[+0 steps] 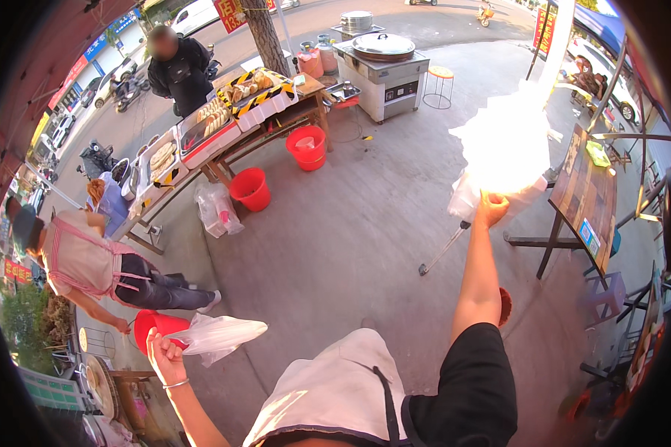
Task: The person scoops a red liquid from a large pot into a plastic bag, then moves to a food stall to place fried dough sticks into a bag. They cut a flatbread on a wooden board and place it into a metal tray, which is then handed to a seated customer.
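Observation:
At the lower left, my left hand (165,353) grips the gathered end of a translucent white plastic bag (223,337), which stretches out to the right with something pale inside. My right arm reaches out to the upper right, where my right hand (491,208) has its fingers pinched on the edge of a bunch of white plastic bags (500,151). Bright sun washes out most of that bunch, which hangs beside a white pole (559,50). Below it a thin metal rod with black ends slants to the floor.
A long food stall table (313,86) with trays of flatbreads (212,117) runs along the upper left. Red buckets (250,189) stand by it. A co-worker (89,251) carries another red bucket (159,329) near my left hand. A wooden table (584,190) stands at right.

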Demonstrator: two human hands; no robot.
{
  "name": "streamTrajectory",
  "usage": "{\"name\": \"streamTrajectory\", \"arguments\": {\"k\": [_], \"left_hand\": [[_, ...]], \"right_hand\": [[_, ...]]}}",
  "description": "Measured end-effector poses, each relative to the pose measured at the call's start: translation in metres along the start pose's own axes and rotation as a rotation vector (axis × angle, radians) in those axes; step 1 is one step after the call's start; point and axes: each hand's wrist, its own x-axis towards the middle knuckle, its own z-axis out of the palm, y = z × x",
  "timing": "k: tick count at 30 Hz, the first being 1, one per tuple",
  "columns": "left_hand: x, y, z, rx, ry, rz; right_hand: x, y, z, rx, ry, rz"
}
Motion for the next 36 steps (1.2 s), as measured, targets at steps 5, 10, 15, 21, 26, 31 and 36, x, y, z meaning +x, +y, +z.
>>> {"name": "streamTrajectory", "arguments": {"k": [5, 10, 15, 21, 26, 31, 36], "left_hand": [[0.031, -0.001, 0.049, -0.025, 0.105, 0.044], [0.073, -0.005, 0.062, -0.064, 0.151, 0.066], [0.113, 0.006, 0.046, -0.045, 0.17, 0.106], [0.156, 0.034, 0.012, 0.018, 0.27, 0.223], [0.222, 0.072, -0.053, 0.002, 0.249, 0.243], [0.313, 0.137, -0.119, 0.039, 0.228, 0.237], [0.433, 0.198, -0.198, 0.107, 0.251, 0.255]], "right_hand": [[0.013, -0.02, -0.009, 0.199, -0.087, -0.095], [0.023, -0.023, -0.042, 0.118, -0.209, -0.243], [0.022, -0.028, -0.064, -0.079, -0.269, -0.33], [-0.056, 0.065, -0.12, -0.495, -0.588, -0.273], [-0.228, 0.148, -0.19, -0.786, -1.354, 0.351], [-0.383, 0.066, -0.109, -0.454, -1.334, 0.919], [-0.45, -0.034, 0.081, 0.028, -1.243, 0.91]]}}
